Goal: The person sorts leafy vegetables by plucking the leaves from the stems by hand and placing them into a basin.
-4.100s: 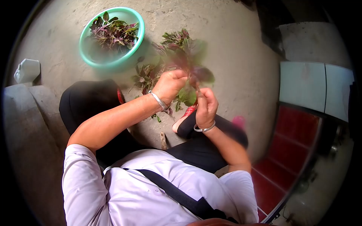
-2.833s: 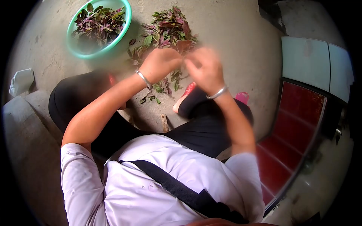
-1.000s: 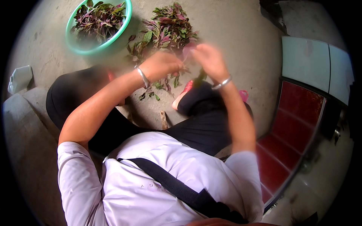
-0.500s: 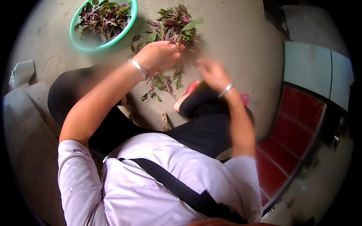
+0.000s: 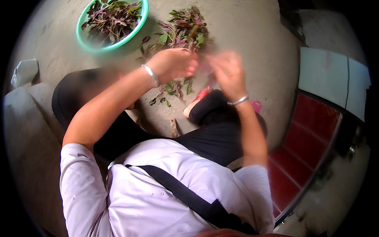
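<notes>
1. Left arm [image 5: 104, 108] — bent at the elbow, forearm angled forward and inward.
2. Left hand [image 5: 171, 66] — fingers curled in toward the right, their tips close together.
3. Right arm [image 5: 254, 128] — forearm reaching forward, leaning inward at the wrist [image 5: 240, 99].
4. Right hand [image 5: 229, 75] — blurred, fingers pointing toward the left hand; the exact grip is unclear.

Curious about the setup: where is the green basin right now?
In the head view, the green basin sits on the floor at the upper left, left of the leafy pile and beyond the left knee.
</notes>
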Available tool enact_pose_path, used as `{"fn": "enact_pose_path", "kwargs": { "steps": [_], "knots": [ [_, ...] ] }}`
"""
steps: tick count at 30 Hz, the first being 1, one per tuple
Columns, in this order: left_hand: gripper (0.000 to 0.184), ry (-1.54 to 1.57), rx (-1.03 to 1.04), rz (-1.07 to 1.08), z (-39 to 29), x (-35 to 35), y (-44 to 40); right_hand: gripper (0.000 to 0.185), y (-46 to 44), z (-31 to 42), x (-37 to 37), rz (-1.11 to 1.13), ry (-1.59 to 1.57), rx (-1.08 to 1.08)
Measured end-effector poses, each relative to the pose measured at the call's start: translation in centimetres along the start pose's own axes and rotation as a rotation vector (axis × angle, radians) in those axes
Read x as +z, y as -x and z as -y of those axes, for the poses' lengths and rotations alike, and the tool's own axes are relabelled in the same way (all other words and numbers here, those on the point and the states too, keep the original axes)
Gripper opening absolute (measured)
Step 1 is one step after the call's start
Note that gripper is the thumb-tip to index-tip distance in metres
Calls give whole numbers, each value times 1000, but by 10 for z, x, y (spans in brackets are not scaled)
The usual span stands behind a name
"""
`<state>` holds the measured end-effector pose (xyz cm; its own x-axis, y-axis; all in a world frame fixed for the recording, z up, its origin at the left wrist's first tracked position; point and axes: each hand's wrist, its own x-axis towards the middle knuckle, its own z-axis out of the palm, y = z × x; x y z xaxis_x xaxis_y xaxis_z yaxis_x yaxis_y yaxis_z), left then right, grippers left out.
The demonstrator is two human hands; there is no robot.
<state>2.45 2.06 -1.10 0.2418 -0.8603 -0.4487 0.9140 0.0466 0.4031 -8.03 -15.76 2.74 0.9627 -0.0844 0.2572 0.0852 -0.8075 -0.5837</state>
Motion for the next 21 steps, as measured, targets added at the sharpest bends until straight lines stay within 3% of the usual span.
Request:
{"fn": "enact_pose_path", "kwargs": {
  "steps": [2, 6, 7, 9, 12, 14, 17, 19, 21],
  "knots": [
    [22, -51, -46, -30, 7, 1, 0, 18, -3, 20, 0, -60, 2, 49],
    [17, 25, -90, 62, 14, 4, 4, 25, 1, 25, 19, 69, -53, -291],
    [16, 65, -5, 200, 18, -10, -5, 31, 4, 26, 26, 74, -63, -309],
    [12, -49, -5, -74, 14, -4, -4, 34, 4, 30, 23, 128, -1, -349],
    [9, -82, 244, -123, -3, -20, -11, 34, -2, 34, 23, 82, -66, -335],
    [11, -96, 361, -273, -36, -29, -4, 30, -4, 35, 22, 12, -96, -214],
    [38, 55, 536, -446, -83, -7, 29, 25, -7, 10, 37, 151, -108, -164],
    [34, 241, 678, -643, -120, -72, 16, 24, 0, -8, 62, 319, -158, -35],
    [31, 298, 726, -754, -129, -82, 21, 24, 9, -27, 95, 455, -161, -8]
  ]
}}
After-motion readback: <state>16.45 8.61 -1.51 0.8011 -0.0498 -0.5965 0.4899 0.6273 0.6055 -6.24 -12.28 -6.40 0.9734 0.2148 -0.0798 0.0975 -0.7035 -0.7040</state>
